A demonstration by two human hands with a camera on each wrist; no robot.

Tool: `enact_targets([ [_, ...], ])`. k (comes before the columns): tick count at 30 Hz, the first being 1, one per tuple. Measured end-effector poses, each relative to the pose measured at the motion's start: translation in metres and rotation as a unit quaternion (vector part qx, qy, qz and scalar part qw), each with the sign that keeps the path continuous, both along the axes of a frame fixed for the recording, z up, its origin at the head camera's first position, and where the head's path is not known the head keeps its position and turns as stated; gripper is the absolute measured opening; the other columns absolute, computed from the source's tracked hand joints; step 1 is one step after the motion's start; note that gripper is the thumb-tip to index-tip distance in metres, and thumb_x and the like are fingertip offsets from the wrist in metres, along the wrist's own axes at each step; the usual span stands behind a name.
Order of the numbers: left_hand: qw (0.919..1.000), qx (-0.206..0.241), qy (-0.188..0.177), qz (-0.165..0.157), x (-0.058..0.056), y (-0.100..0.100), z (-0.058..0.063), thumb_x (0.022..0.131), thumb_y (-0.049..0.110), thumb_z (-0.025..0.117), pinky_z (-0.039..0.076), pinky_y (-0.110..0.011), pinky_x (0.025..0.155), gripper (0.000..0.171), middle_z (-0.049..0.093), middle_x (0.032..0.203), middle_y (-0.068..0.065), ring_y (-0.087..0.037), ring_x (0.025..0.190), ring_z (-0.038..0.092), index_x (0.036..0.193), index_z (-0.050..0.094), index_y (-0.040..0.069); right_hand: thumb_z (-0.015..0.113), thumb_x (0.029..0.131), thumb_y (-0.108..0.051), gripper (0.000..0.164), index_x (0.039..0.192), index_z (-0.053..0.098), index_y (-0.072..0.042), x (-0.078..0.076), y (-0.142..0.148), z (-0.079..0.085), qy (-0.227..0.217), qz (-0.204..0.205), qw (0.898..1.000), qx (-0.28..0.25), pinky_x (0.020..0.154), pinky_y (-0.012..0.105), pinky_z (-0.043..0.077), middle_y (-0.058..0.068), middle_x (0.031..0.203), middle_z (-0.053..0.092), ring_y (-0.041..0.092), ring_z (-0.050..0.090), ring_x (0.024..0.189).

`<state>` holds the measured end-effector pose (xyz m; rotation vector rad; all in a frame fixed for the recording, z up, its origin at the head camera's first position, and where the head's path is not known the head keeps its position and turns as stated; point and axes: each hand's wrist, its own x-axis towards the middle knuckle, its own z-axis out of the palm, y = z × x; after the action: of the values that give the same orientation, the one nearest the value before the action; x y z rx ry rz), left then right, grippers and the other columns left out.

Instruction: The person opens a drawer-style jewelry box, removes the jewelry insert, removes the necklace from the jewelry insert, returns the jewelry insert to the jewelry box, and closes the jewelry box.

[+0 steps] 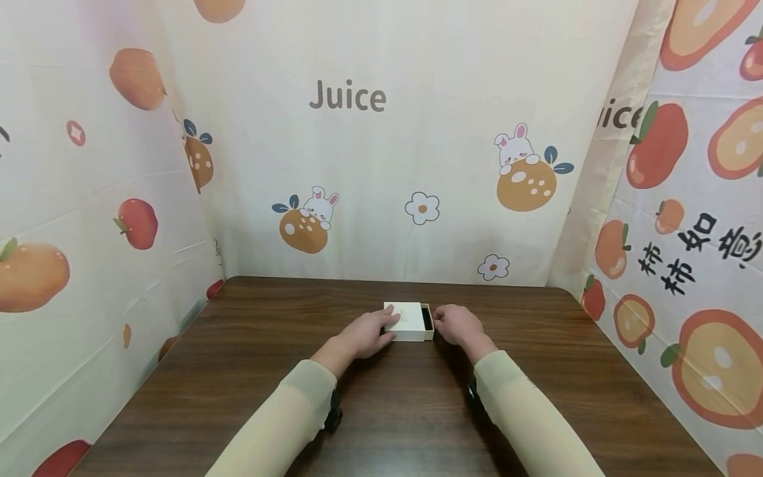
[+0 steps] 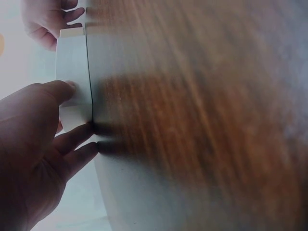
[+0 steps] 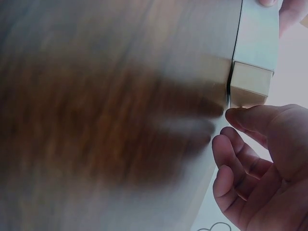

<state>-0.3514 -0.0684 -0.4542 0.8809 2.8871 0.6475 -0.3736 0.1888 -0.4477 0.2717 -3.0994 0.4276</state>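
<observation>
A small white drawer box [image 1: 406, 319] with faint print on its lid lies on the table. Its inner drawer [image 3: 250, 79] sticks a little out of the sleeve on the right, and a dark inside shows from above. My left hand [image 1: 365, 333] holds the sleeve by its left end, the thumb [image 2: 65, 90] against the near side. Beside the drawer's end is my right hand [image 1: 459, 323], its fingers loosely bent. In the right wrist view the thumb tip lies very close to the drawer's lower edge; whether it touches cannot be told.
The brown wood-grain table [image 1: 393, 411] reaches back to a fabric backdrop [image 1: 381, 152] printed with fruit and rabbits. Similar printed cloth hangs on the left and right. The box lies toward the table's far edge.
</observation>
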Motion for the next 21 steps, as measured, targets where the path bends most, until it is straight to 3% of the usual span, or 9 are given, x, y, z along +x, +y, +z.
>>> enact_targets([
  [21,1.0,-0.002,-0.008,0.004,0.0,-0.0006,0.001,0.113,0.025,0.062,0.042,-0.05,0.13,0.054,0.039,0.177,-0.014,-0.034,0.16,0.047,0.165,0.052,0.013,0.065,0.107,-0.019,0.014,0.106,0.079,-0.015,0.0009,0.0026,0.0028,-0.003,0.002,1.0,0.001,0.082,0.046,0.059,0.007,0.107,0.076,0.025,0.063,0.089],
])
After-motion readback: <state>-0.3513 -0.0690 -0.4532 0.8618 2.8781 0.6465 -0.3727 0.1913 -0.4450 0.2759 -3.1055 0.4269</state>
